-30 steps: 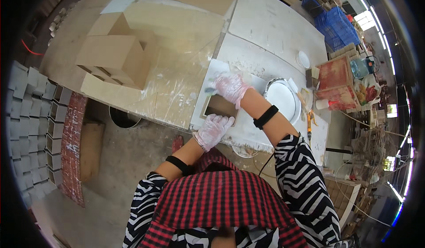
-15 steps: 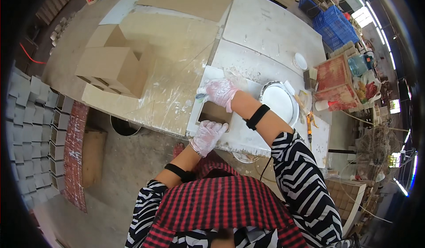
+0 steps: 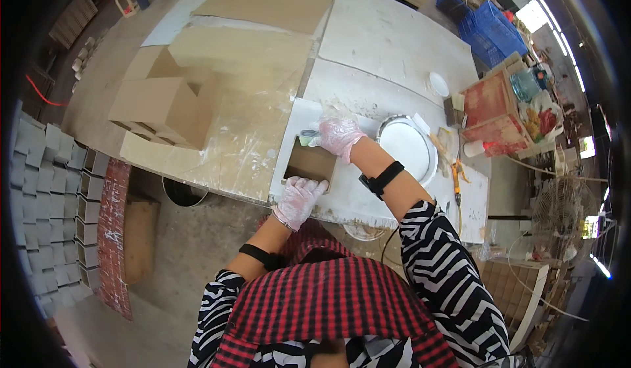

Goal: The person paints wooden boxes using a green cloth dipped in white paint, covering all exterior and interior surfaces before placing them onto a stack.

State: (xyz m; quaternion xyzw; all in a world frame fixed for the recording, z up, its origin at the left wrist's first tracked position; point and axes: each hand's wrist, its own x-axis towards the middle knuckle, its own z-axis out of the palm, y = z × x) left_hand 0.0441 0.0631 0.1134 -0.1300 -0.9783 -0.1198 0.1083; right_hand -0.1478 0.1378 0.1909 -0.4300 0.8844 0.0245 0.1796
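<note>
Head: right hand now nearer bucket

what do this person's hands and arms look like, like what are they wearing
The left hand and right hand wear thin, translucent gloves with white smears. Each forearm has a black strap. The sleeves are black with white zigzag stripes, leaving the forearms bare.

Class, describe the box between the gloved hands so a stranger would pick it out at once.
Start at the big worktable, then find the round white tub. Left of it, between the left hand and right hand, is an open brown box. Unlike the brown boxes farther left, it has gloved hands at its rim.
</note>
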